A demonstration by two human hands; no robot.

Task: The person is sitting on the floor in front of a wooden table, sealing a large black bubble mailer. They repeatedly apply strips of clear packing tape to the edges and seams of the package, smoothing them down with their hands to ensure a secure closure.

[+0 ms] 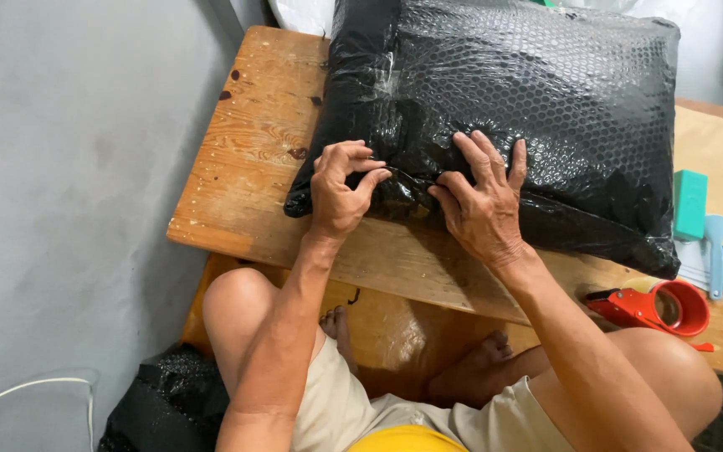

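A big black parcel wrapped in bubble wrap point(529, 92) lies on a low wooden table point(244, 167). My left hand point(338, 188) is at its near edge, fingers curled and pinching a fold of the wrap. My right hand point(483, 205) lies flat beside it, fingers spread, pressing the wrap down on the parcel's near side. The two hands are a few centimetres apart with a crease of the wrap between them.
A red tape dispenser point(658, 308) sits at the table's near right corner. Beside it lie a green block point(689, 203) and a light blue scoop point(716, 251). A black bubble-wrap bundle point(161, 406) is on the grey floor at left, next to a white cable point(35, 387).
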